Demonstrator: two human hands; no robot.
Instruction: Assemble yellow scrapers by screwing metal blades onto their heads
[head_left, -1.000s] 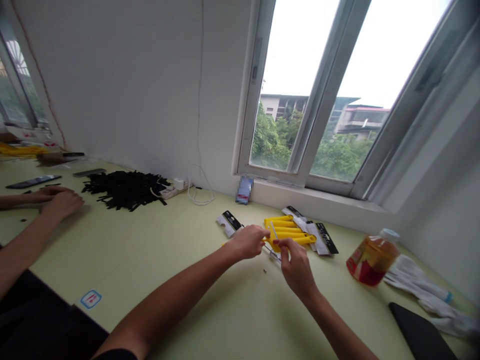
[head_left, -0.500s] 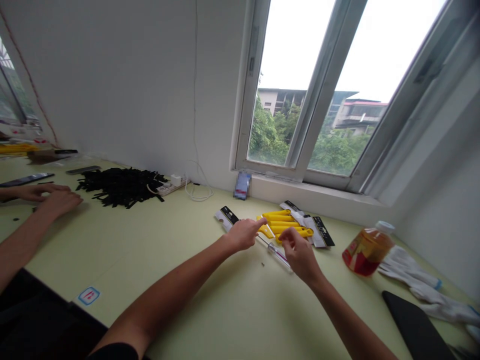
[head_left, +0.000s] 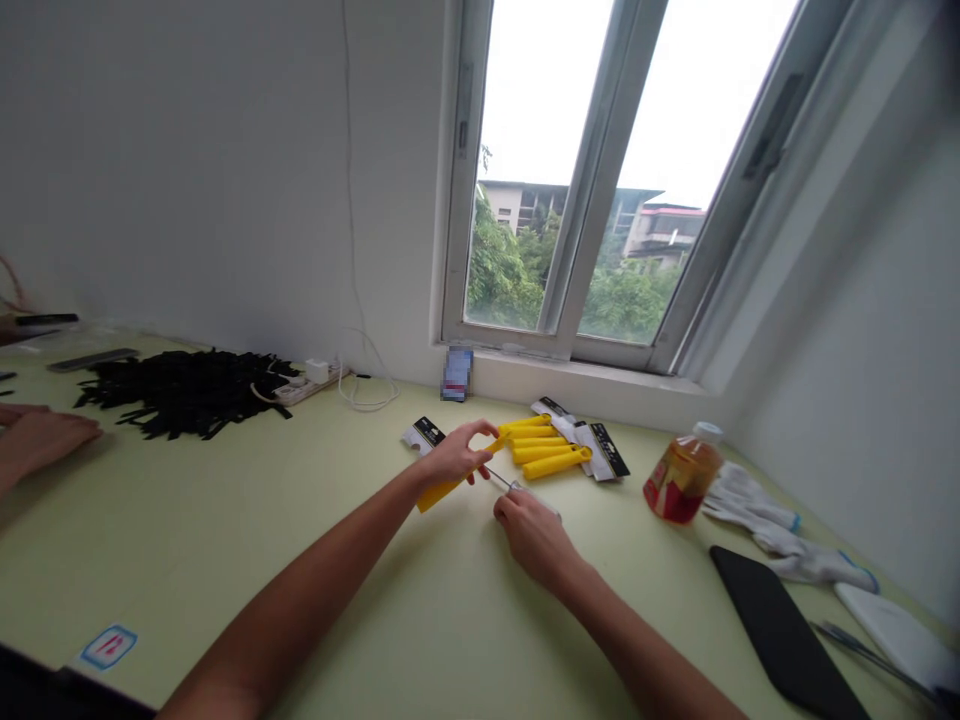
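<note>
My left hand (head_left: 455,455) is closed around a yellow scraper (head_left: 436,494), its flat end pointing down to the left and its narrow end up to the right. My right hand (head_left: 529,530) is low over the table, thumb and fingers pinched together. Whatever is between those fingertips is hidden. A screwdriver (head_left: 498,478) with a clear handle lies right behind my right hand, which covers part of the handle. Several yellow handles (head_left: 551,461) lie side by side just beyond, on black-and-white packaging cards (head_left: 606,452). Another such card (head_left: 424,434) lies behind my left hand.
A phone (head_left: 457,373) leans below the window. To the right stand a bottle of amber liquid (head_left: 683,475), white gloves (head_left: 787,545) and a black flat object (head_left: 780,625). On the left are a pile of black strips (head_left: 187,388), a power strip (head_left: 311,380) and another person's hand (head_left: 52,440).
My left hand has lifted a yellow scraper from beside the handles. My right hand has moved down and left to the table, where a small dark piece lay. The view has shifted right.
</note>
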